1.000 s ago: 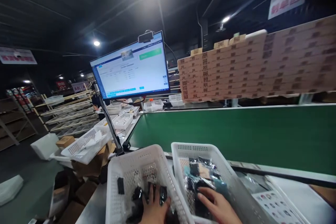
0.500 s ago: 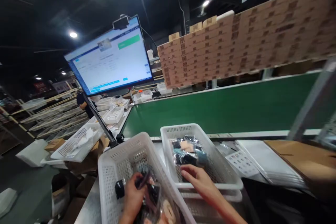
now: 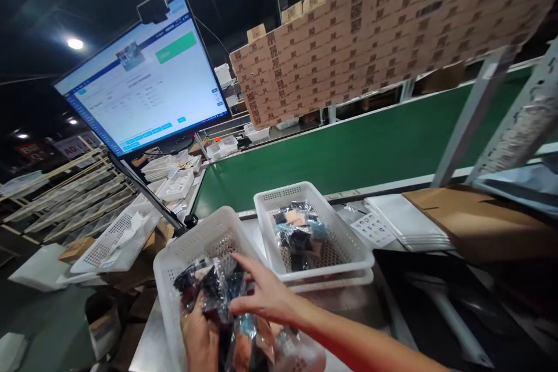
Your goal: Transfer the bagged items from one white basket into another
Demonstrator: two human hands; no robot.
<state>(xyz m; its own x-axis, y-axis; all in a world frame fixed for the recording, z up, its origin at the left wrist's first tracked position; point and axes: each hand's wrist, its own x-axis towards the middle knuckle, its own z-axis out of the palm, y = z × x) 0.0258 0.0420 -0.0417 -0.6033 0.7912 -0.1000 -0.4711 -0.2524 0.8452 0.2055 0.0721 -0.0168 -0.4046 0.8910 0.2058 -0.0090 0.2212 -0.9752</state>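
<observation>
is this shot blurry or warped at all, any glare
In the head view, the ceiling lamp blooms against the dark roof; the wide-angle frame sits tilted, skewing the monitor and the stacked cardboard boxes; the plastic bags by the left hand show shiny highlights; the on-screen text is too small to read.

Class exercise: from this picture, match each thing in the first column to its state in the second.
Things:
1. left hand
2. right hand
3. farther white plastic basket
4. monitor

States:
A. lit, on a black arm
B. stacked on another white basket, holding bagged items
C. gripping a bundle of clear bags from below
D. reaching across, fingers over the bundle

Pairs: 1-C, 2-D, 3-B, 4-A
</observation>
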